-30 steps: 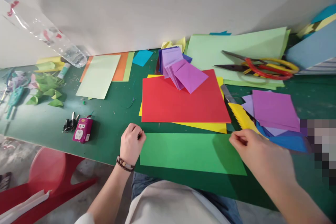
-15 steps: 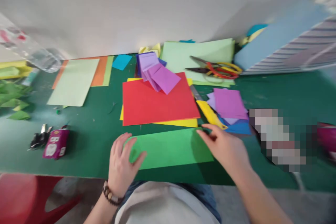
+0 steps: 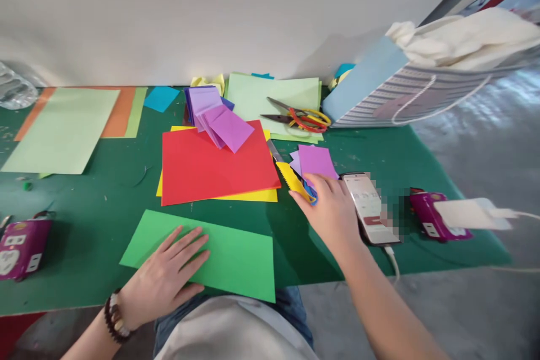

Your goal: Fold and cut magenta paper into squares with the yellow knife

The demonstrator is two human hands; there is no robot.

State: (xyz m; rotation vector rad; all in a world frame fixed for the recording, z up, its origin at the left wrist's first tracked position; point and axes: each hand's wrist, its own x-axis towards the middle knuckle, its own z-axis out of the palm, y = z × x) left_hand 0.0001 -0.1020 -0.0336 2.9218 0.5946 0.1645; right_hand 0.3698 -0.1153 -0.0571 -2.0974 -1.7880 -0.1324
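My left hand (image 3: 162,270) lies with its fingers stretched out on a folded-looking green sheet of paper (image 3: 236,250), which sits slantwise at the table's front edge. My right hand (image 3: 331,211) is over the lower end of a yellow utility knife (image 3: 291,176), thumb and forefinger apart on either side of the handle. The knife's grey blade points up and left beside a red sheet (image 3: 215,171). Under the red sheet lies a yellow sheet (image 3: 253,196). Purple squares (image 3: 316,160) are partly hidden behind my right hand.
Folded purple papers (image 3: 230,126) rest on the red sheet's top edge. Scissors (image 3: 301,118) lie on pale green sheets (image 3: 270,90). A phone (image 3: 367,208), a purple box (image 3: 432,211) and a striped paper bag (image 3: 392,84) are at right. Another purple box (image 3: 25,247) is at left.
My right hand has left the green paper and moved to the knife handle. My left hand has come down flat on the green paper, which has turned. The view has shifted right.
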